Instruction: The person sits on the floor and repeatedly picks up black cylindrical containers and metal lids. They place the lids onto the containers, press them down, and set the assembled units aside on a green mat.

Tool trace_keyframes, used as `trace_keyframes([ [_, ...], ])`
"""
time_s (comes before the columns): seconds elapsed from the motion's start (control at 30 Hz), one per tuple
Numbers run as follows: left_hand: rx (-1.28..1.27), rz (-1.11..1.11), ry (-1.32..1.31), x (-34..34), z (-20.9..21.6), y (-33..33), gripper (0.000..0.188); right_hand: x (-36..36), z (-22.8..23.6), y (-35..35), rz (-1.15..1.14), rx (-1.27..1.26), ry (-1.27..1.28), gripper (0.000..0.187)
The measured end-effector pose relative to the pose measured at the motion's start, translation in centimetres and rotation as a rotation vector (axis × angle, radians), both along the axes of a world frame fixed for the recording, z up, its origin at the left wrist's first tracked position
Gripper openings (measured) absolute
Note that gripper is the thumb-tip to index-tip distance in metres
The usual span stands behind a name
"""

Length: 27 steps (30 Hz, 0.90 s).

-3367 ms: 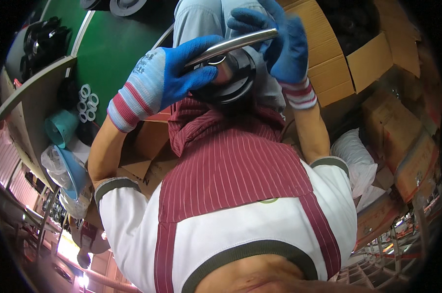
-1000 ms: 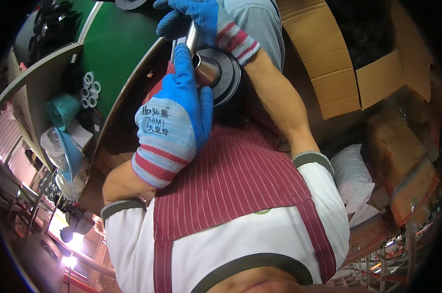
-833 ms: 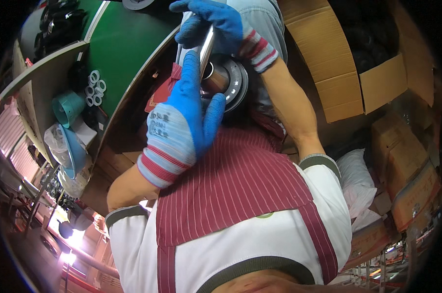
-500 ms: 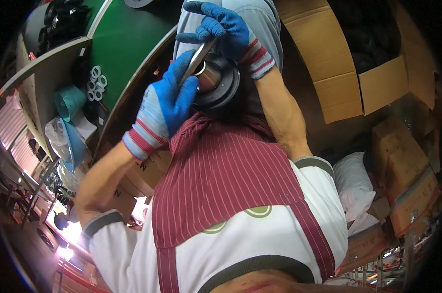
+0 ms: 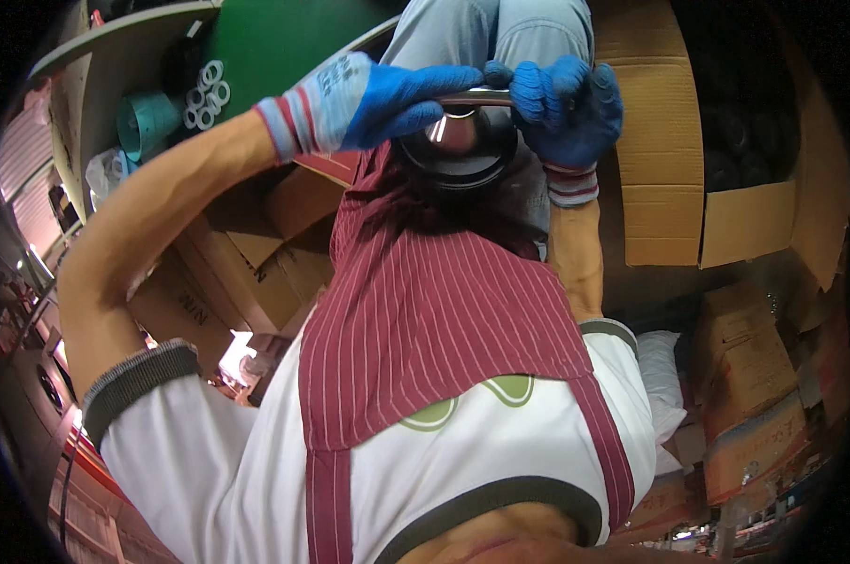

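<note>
A silver metal bar (image 5: 481, 98) lies nearly level across the top of a round black part (image 5: 472, 175) with a shiny metal centre, held at my lap. My left hand (image 5: 387, 101), in a blue-coated knit glove, grips the bar's left end between thumb and straight fingers. At the other end, my right hand (image 5: 566, 108) has its gloved fingers curled round the bar. The right end of the bar is hidden by those fingers. Below the part hangs my maroon striped apron (image 5: 444, 320).
An open cardboard box (image 5: 664, 141) of dark round parts stands to the right. On the left are a green worktop (image 5: 274, 42), a teal container (image 5: 148, 124) and several white rings (image 5: 207, 94). Brown cartons (image 5: 749, 385) and a white sack (image 5: 660, 381) sit at the lower right.
The bar has turned from a steep slant to nearly level. My right hand has come down to the right, its fingers curling in. My left hand has moved up. The whole view has shifted.
</note>
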<state>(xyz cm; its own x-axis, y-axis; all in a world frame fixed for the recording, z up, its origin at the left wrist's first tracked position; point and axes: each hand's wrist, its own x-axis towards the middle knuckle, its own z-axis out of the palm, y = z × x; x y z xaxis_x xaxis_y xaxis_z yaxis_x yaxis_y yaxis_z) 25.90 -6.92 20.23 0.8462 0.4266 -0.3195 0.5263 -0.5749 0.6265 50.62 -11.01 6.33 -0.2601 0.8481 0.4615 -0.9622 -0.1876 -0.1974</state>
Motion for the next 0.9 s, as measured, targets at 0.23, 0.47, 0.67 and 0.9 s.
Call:
trace_keyframes([
  [0.23,-0.076,0.008,-0.323,-0.4,-4.6,3.1,0.022,1.2,5.0,-5.7,-0.502,0.079,-1.358,0.041],
  [0.47,-0.150,-0.073,-0.463,0.2,-6.6,6.0,0.025,-0.9,5.0,-6.4,-0.948,0.215,-1.278,0.036],
  [0.67,-0.096,-0.201,-0.436,1.2,-9.5,6.6,0.020,-1.4,8.3,-6.8,-0.715,0.128,-0.987,0.044],
  [0.9,-0.551,0.160,-0.485,1.8,-7.8,6.3,0.059,1.2,12.8,-0.6,-0.190,1.015,-1.368,0.029],
])
